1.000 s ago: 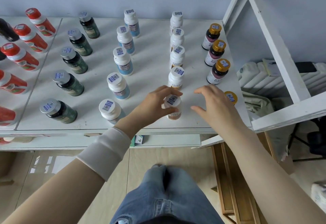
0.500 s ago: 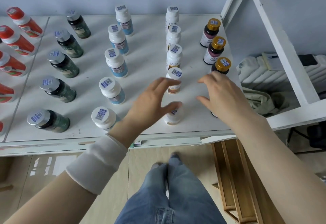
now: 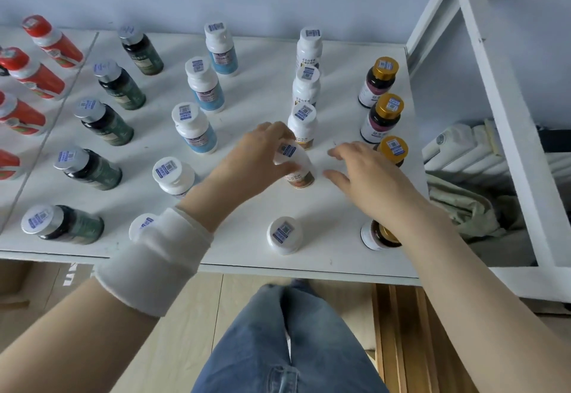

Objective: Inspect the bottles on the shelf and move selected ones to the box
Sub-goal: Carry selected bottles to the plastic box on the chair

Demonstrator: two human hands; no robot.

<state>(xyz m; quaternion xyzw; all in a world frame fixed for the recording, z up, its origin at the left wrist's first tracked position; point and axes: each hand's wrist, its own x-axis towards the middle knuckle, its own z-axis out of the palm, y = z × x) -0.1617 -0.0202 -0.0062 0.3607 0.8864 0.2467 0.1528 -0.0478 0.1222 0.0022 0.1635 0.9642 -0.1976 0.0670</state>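
Rows of bottles stand on the white shelf (image 3: 256, 105). My left hand (image 3: 253, 160) grips a white bottle with a brown label band (image 3: 295, 164), fourth back-to-front in its column, and the bottle tilts. My right hand (image 3: 367, 176) hovers just right of it, fingers spread and relaxed, holding nothing. Another white bottle (image 3: 284, 235) stands at the shelf's front edge. More white bottles (image 3: 304, 123) line up behind the gripped one. Gold-capped dark bottles (image 3: 384, 114) form the right column; my right forearm partly hides the front one (image 3: 375, 236). No box is in view.
Blue-labelled white bottles (image 3: 194, 128), green bottles with silver caps (image 3: 103, 122) and red bottles (image 3: 34, 74) fill the left columns. The white shelf frame (image 3: 500, 108) rises at the right, with a radiator and cloth (image 3: 463, 204) behind it. A wooden frame (image 3: 411, 331) lies on the floor.
My left hand let go of the front white bottle and reached back, closing around the one behind it. My right hand moved forward alongside it. The view shifted nearer the shelf.
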